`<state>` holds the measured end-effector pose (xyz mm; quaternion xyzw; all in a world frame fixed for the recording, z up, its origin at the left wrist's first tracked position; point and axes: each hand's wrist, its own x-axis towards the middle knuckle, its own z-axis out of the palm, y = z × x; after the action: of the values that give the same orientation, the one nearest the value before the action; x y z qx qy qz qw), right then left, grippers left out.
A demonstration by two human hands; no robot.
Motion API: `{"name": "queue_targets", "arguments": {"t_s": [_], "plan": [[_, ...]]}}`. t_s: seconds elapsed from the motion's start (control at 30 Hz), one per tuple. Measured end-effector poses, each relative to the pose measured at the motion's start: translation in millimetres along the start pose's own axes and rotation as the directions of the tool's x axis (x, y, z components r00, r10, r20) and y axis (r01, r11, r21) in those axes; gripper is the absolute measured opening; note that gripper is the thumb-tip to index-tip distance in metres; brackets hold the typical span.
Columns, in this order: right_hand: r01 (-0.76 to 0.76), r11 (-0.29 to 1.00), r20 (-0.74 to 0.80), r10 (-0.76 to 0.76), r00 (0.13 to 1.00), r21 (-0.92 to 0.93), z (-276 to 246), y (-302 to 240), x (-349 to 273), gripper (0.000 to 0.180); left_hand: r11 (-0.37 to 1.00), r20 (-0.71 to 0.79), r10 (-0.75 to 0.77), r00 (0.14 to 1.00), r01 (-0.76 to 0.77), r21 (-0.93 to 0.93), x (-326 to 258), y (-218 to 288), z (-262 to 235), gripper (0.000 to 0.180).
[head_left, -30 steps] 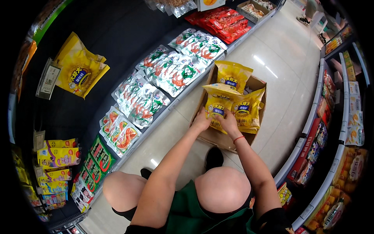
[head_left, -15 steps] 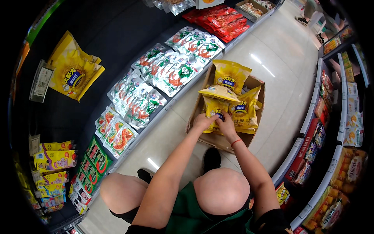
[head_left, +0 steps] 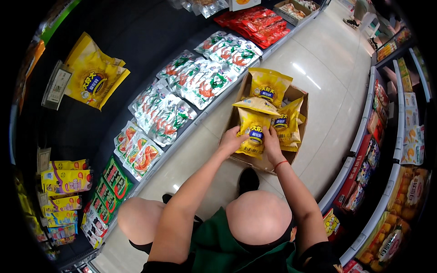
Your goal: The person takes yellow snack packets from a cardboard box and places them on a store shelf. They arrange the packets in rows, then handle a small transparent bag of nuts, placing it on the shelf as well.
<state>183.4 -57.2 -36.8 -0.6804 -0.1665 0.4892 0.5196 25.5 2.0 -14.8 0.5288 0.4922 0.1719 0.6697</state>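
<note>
Left hand (head_left: pixel 231 140) and right hand (head_left: pixel 272 144) grip opposite sides of a yellow bag (head_left: pixel 253 129) at the near end of an open cardboard box (head_left: pixel 258 164) of similar bags (head_left: pixel 269 84) on the floor (head_left: pixel 325 120).

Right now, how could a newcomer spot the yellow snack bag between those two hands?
On the pale tiled floor, beside the shelved silver snack pouches, sits an open cardboard box. In its near part, toward the person's knees, is the yellow snack bag. Unlike the other yellow snack bags in the box, it alone is gripped between the left hand and right hand.
</note>
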Motion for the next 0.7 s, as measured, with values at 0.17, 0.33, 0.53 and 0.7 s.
{"name": "queue_targets", "arguments": {"t_s": [0.17, 0.33, 0.53, 0.7], "plan": [[-0.257, 0.942, 0.301, 0.186, 0.935, 0.217, -7, -28, -20, 0.051, 0.989, 0.039, 0.045, 0.998, -0.039, -0.145, -23, 4, -12, 0.033], [-0.207, 0.918, 0.367, 0.074, 0.927, 0.338, -7, -54, -43, 0.035, 0.981, 0.127, 0.104, 0.986, -0.081, -0.176, -44, 35, -22, 0.038], [-0.096, 0.914, 0.395, -0.074, 0.916, 0.394, 5, -80, -66, 0.038, 0.946, 0.060, 0.184, 0.981, -0.160, -0.281, -71, 83, -32, 0.048], [0.080, 0.935, 0.445, -0.238, 0.863, 0.345, 31, -122, -89, 0.044, 0.942, 0.049, 0.264, 0.963, -0.247, -0.228, -112, 129, -57, 0.052]]}}
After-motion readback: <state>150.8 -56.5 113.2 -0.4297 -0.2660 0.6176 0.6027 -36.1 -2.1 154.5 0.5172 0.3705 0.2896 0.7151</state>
